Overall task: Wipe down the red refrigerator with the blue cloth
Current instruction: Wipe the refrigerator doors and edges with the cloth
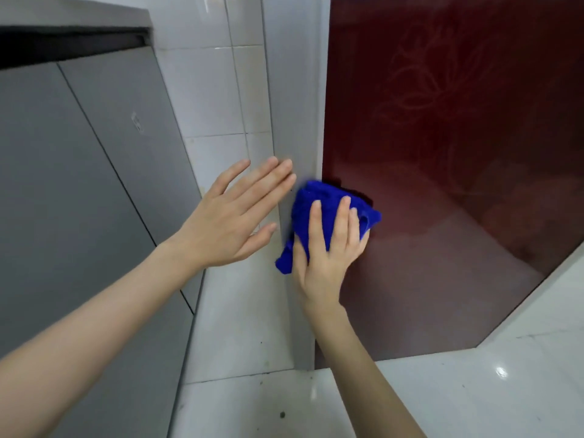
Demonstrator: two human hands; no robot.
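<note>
1. The cloth [319, 192] is bunched up and pressed against the left edge of the fridge [458, 153] door, about halfway down the visible red panel; one tail hangs below and to the left.
2. The right hand [328, 254] holds the cloth, with its fingers laid over the top of the bundle and its thumb against the cloth's lower left side.
3. The door is glossy dark red, with a faint pattern of curved lines in its upper part.
4. The fridge's grey side [297, 121] runs down just left of the cloth.
5. The left hand [230, 222] holds nothing. Its fingers are straight and together, and the tips reach the grey side; I cannot tell whether they touch it.
6. A white tiled wall [208, 90] stands behind the left hand.
7. A grey cabinet [79, 184] fills the far left.
8. The shiny white floor [474, 390] lies below.
</note>
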